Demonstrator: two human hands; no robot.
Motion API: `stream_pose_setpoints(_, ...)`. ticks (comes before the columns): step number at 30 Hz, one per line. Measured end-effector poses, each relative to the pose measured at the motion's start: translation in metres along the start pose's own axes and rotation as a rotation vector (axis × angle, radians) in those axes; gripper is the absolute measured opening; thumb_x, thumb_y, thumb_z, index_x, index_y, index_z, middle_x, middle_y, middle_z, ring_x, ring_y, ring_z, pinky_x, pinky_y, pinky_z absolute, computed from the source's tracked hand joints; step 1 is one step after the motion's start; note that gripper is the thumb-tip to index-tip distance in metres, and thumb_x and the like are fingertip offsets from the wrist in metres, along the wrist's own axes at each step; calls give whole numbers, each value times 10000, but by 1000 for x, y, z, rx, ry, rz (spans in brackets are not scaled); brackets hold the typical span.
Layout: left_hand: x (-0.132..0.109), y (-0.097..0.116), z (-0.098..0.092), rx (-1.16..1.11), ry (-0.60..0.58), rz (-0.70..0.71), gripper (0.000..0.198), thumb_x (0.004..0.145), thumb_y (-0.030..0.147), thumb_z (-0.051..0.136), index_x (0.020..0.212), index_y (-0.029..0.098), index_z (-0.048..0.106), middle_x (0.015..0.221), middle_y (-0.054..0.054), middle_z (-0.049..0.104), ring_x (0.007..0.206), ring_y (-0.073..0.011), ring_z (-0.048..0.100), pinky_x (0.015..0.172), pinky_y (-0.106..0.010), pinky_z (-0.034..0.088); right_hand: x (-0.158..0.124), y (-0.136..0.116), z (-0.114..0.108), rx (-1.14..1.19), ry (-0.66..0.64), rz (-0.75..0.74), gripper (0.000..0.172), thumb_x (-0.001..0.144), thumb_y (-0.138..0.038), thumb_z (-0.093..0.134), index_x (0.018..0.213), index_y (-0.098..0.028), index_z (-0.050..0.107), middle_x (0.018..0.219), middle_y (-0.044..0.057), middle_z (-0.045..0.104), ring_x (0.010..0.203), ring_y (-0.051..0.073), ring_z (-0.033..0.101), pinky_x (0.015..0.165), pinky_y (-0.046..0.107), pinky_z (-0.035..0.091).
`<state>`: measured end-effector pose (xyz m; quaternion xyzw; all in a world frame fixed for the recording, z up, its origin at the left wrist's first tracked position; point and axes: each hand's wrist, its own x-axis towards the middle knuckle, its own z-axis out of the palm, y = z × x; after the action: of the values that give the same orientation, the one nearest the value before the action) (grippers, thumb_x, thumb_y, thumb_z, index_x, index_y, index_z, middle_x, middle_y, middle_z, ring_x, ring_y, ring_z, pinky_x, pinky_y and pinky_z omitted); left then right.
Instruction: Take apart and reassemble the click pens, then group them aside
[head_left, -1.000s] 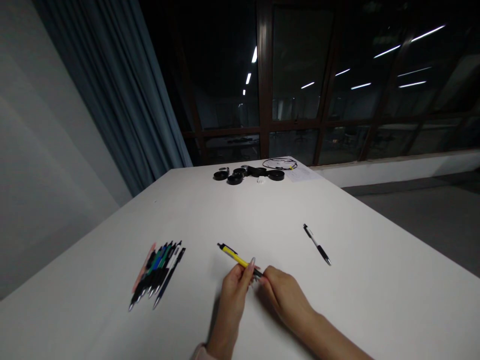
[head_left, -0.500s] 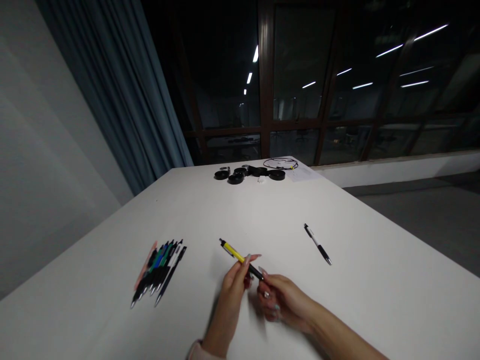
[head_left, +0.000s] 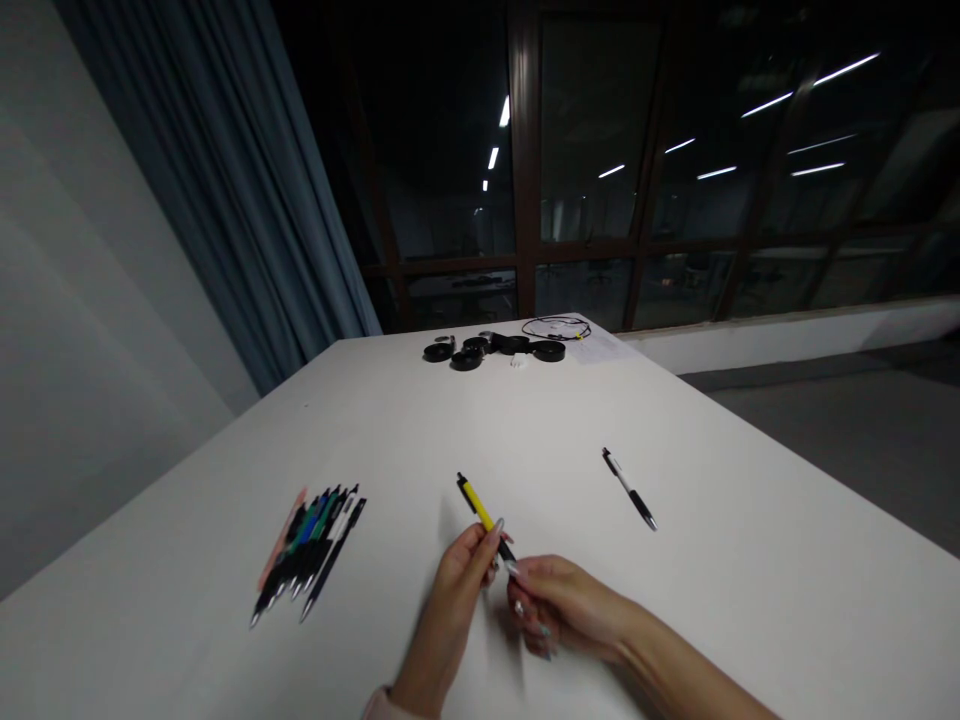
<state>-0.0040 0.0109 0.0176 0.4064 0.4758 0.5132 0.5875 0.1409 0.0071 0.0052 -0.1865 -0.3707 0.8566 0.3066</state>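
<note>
A yellow pen with a black grip (head_left: 478,504) slants over the table between my hands, its clip end pointing up and left. My left hand (head_left: 463,575) pinches its barrel near the middle. At the pen's lower tip, my right hand (head_left: 564,605) has its thumb and fingers closed on it. To the right lies a white and black pen (head_left: 628,488) by itself. On the left, a row of several pens (head_left: 311,548) in green, blue, white, black and pink lies side by side.
Several black round rolls (head_left: 466,360) sit near the table's far edge, with a small white item (head_left: 519,362) beside them. A coiled black cable (head_left: 556,328) rests on white paper (head_left: 600,349). Behind the white table (head_left: 450,430) are a blue curtain and dark windows.
The yellow pen has turned to a steeper slant, and its clip end has shifted right. Both hands remain on it, my right hand now nearer its tip. The view has shifted slightly.
</note>
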Motion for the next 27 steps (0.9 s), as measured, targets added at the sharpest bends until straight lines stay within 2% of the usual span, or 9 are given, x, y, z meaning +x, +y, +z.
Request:
stream_pose_setpoints(3, -1, -2, -1, -5, -14, -42, 547, 582, 659, 771, 789, 157, 704, 634, 30, 518, 609, -112, 422, 575, -242, 323, 1, 2, -2, -41, -19, -16, 453, 710, -539, 784, 647, -151, 560, 470, -63, 494, 376, 63, 398, 389, 219, 288)
stream_pose_setpoints(8, -6, 5, 2, -133, -16, -82, 577, 570, 587, 816, 975, 180, 767, 716, -2, 584, 715, -138, 498, 637, -239, 369, -3, -3, 4, 36, -43, 31, 458, 724, -553, 769, 670, -175, 515, 483, -73, 492, 382, 59, 391, 421, 218, 293)
stream_pose_setpoints(10, -8, 7, 4, -171, -6, -82, 546, 555, 562, 835, 942, 181, 774, 772, -21, 620, 739, -143, 516, 661, -243, 392, -4, -6, 7, 46, -58, 41, 464, 732, -556, 762, 664, -181, 496, 487, -76, 488, 386, 52, 376, 438, 219, 294)
stream_pose_setpoints(13, -8, 8, 5, -161, 7, -83, 528, 525, 582, 839, 845, 167, 768, 750, -22, 619, 697, -134, 509, 639, -245, 393, -5, -7, 6, 11, -40, 34, 466, 746, -560, 749, 661, -178, 496, 506, -76, 478, 405, 50, 383, 448, 222, 289)
stream_pose_setpoints(18, -3, 2, -1, -10, 37, -85, 595, 520, 676, 789, 801, 156, 728, 634, 26, 536, 598, -105, 439, 562, -232, 330, 2, 0, -5, -184, 19, -27, 520, 717, -651, 713, 654, -180, 500, 502, -75, 463, 407, 61, 391, 422, 223, 283)
stream_pose_setpoints(21, 0, -1, -4, 46, 23, -90, 627, 524, 713, 761, 803, 153, 708, 633, 33, 530, 600, -106, 446, 563, -231, 324, 4, 3, -8, -336, 57, -45, 569, 713, -735, 641, 656, -191, 484, 508, -74, 452, 408, 64, 374, 425, 223, 284)
stream_pose_setpoints(27, 3, -6, -5, 91, 12, -44, 617, 575, 722, 726, 801, 148, 700, 648, 24, 545, 608, -113, 445, 562, -235, 323, -3, -5, -2, -719, 160, -86, 581, 827, -763, 445, 691, -198, 452, 586, -45, 460, 510, 85, 388, 516, 235, 314)
